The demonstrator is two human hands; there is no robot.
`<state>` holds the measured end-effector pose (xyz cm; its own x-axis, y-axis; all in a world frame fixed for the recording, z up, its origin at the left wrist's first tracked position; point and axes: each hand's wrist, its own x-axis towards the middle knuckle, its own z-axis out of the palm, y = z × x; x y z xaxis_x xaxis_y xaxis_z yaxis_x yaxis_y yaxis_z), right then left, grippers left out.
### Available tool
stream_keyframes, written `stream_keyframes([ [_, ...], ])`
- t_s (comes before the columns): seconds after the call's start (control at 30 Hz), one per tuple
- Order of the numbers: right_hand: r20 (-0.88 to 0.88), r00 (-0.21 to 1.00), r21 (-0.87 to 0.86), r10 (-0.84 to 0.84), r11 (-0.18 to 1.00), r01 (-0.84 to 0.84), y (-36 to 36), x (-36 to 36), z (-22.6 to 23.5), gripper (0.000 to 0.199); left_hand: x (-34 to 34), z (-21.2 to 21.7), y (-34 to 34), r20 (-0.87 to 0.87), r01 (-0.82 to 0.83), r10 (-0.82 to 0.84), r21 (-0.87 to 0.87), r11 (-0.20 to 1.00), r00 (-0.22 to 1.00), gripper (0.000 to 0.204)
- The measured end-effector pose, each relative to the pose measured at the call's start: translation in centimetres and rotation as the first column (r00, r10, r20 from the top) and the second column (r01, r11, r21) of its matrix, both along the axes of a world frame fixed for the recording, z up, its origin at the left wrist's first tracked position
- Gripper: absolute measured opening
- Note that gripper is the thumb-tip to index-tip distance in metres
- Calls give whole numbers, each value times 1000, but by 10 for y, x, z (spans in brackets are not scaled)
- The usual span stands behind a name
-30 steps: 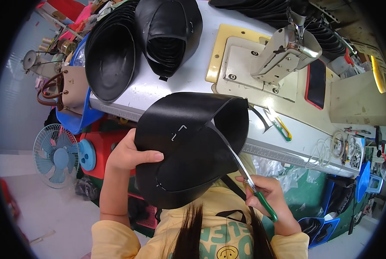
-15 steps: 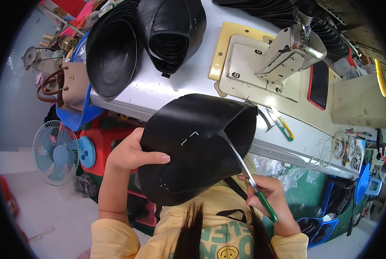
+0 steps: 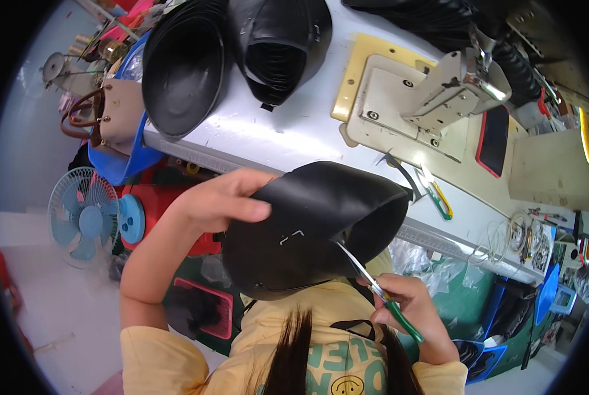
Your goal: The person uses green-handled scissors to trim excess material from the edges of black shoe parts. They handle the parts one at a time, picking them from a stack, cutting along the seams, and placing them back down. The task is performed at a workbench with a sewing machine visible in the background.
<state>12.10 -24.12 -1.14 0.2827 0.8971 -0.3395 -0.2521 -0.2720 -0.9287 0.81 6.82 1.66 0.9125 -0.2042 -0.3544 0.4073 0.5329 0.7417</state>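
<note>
A curved black leather piece (image 3: 321, 224) with small white marks hangs before me at the table's front edge, its hollow opening facing right. My left hand (image 3: 232, 197) grips its upper left edge, thumb on the outer face and the other fingers partly hidden. In my right hand (image 3: 403, 299) is a pair of green-handled scissors (image 3: 377, 289), their metal blades pointing up and left at the lip of the opening. The blade tips touch or nearly touch the leather there; whether they are cutting I cannot tell.
Stacked black leather pieces (image 3: 184, 82) stand on the white table (image 3: 261, 141), with another nested stack (image 3: 284, 39) beside them. A sewing machine (image 3: 452, 92), yellow-and-green snips (image 3: 437, 194) and a red-edged phone (image 3: 493, 141) are to the right. A blue fan (image 3: 87, 220) stands left.
My left hand has slid up along the leather's edge, and the piece has tilted and shifted slightly right. The scissors have dropped a little, staying at the opening's lip.
</note>
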Motion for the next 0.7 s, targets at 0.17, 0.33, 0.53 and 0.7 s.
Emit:
stream_keyframes([
  [0.17, -65, 996, -10, -62, 998, 62, -4, -5, 0, 54, 22, 28, -14, -91, 60, -39, 239, 969, 995, 43],
  [0.33, 18, 1000, -35, 9, 999, -8, -8, 1, 3, 51, 21, 29, -16, -95, 61, -34, 298, 953, 995, 42],
  [0.53, 242, 970, -6, -6, 1000, 8, -9, 3, 4, 55, 27, 28, -17, -144, 130, -86, 332, 934, 986, 46],
  [0.7, 200, 979, 11, 28, 999, -31, -11, 8, 7, 54, 36, 19, -16, -217, 235, -195, 179, 955, 957, 46],
])
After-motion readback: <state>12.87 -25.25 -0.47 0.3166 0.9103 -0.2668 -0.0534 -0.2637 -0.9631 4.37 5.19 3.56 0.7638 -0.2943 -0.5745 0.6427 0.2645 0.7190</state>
